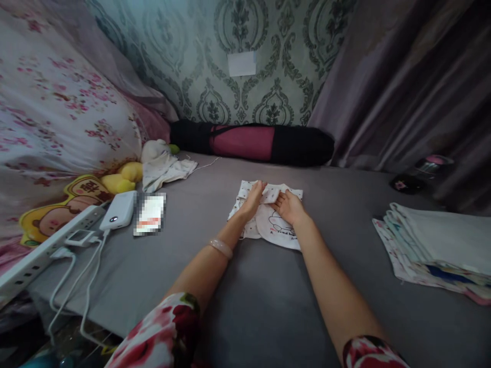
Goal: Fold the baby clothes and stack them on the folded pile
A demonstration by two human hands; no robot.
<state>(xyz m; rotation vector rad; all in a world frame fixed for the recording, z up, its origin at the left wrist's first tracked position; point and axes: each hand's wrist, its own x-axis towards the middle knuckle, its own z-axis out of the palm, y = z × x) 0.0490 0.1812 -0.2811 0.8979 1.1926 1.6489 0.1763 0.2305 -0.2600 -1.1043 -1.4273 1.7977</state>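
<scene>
A small white baby garment lies partly folded on the grey bed sheet. It has a fine dotted pattern and a smooth white panel with a line-drawn cartoon and lettering. My left hand rests edge-down on its upper left part, fingers stretched out and touching the cloth. At the upper right, my right hand has its fingers at the folded-over flap, the cloth edge between them and the thumb. The fingertips of my right hand are partly covered by the fabric.
On the right is a stack of folded cloths, with a dark object with a clear lid behind. A black-and-pink long bag lies along the wall. Left are a power strip, power bank, plush toys and crumpled cloth.
</scene>
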